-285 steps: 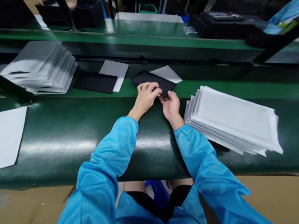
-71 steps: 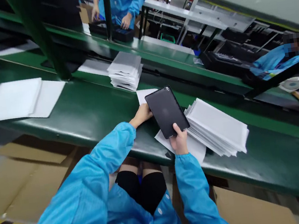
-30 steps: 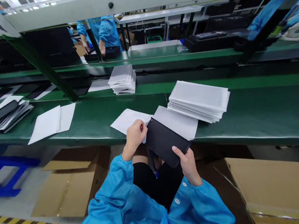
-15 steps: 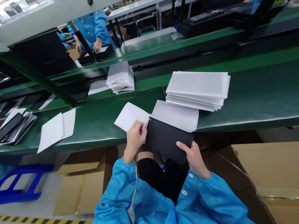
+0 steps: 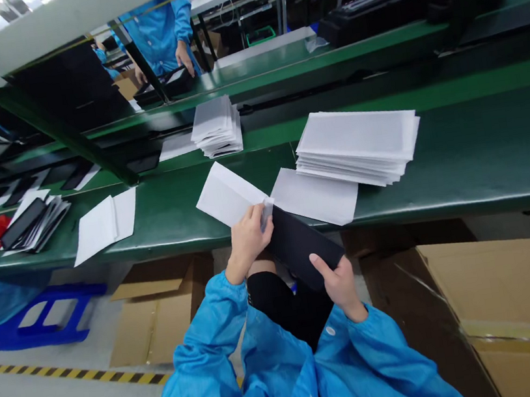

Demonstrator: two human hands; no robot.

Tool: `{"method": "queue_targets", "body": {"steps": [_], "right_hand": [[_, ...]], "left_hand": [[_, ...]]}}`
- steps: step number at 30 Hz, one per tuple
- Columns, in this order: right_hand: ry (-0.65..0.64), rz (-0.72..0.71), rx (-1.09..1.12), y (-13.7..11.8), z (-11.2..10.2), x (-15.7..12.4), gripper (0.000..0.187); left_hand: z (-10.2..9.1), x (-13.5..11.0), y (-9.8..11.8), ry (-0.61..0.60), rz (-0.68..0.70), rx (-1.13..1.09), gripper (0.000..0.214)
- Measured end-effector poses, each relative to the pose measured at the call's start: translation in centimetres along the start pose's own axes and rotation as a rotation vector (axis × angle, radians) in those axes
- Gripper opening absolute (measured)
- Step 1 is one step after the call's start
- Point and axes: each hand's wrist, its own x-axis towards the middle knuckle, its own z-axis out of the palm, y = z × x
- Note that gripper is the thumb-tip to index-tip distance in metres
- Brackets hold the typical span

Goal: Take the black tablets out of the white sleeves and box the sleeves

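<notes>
A flat black tablet (image 5: 299, 246) is tilted in front of me, just off the near edge of the green conveyor table (image 5: 440, 180). My right hand (image 5: 338, 280) grips its lower right corner, thumb on top. At the tablet's upper left corner my left hand (image 5: 248, 240) pinches a small pale tab or film edge. Two loose white sheets (image 5: 316, 194) lie on the table right beyond the tablet. A stack of white sheets (image 5: 360, 142) sits behind them to the right.
Another sheet stack (image 5: 216, 126) lies farther back; loose sheets (image 5: 101, 225) and a pile with a black tablet (image 5: 31, 221) are at left. Open cardboard boxes (image 5: 521, 300) stand below at both sides. A blue stool (image 5: 39, 315) is at left. A person in blue (image 5: 162, 29) works opposite.
The tablet came off the table toward my lap, held in my right hand. My left hand moved to its upper left corner and now lifts a small pale tab there.
</notes>
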Motion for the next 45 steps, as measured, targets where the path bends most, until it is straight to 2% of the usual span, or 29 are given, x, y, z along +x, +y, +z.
{"method": "queue_targets", "body": {"steps": [3,8,12,14,17,20,22,24,31,33,37,40,45], "right_hand": [[-0.019,-0.044,-0.046,0.2,-0.2,-0.6,0.048],[-0.033,-0.095,-0.112,-0.1,-0.3,-1.4,0.043],[-0.068,-0.110,-0.119,-0.6,-0.1,-2.1,0.038],[-0.073,-0.112,-0.106,-0.7,0.0,-2.3,0.037],[-0.051,-0.097,-0.074,-0.9,0.1,-2.4,0.038],[-0.046,-0.079,-0.059,-1.1,0.3,-2.3,0.039],[-0.041,-0.082,-0.047,-1.2,0.6,-2.3,0.038],[-0.021,-0.090,-0.023,-1.3,1.1,-2.5,0.038],[0.127,-0.119,-0.015,-0.3,1.7,-3.4,0.039],[0.147,-0.127,-0.040,0.3,1.7,-3.4,0.040],[0.101,-0.123,-0.043,0.7,2.5,-2.8,0.040],[0.125,-0.114,-0.022,0.6,2.8,-2.4,0.040],[0.200,-0.084,0.000,0.7,2.3,-2.0,0.045]], "left_hand": [[-0.8,0.6,1.1,-0.061,-0.036,0.096,0.013],[-2.1,1.4,2.5,-0.150,-0.011,0.187,0.016],[-2.8,2.2,2.9,-0.222,-0.010,0.240,0.016],[-3.0,2.4,2.7,-0.220,0.007,0.242,0.016],[-3.1,2.3,2.1,-0.143,0.099,0.194,0.017],[-3.1,1.7,1.8,-0.053,0.271,0.092,0.016],[-3.2,1.2,2.0,-0.030,0.398,0.000,0.016],[-3.3,0.8,2.3,-0.022,0.456,-0.087,0.016],[-4.3,1.0,2.6,-0.046,0.277,-0.149,0.013],[-4.4,0.8,2.7,-0.096,0.299,-0.197,0.013],[-4.1,0.0,3.5,-0.170,0.414,-0.384,0.012],[-3.9,0.0,3.8,-0.140,0.395,-0.421,0.013],[-3.3,0.4,2.9,0.018,0.296,-0.282,0.020]]}}
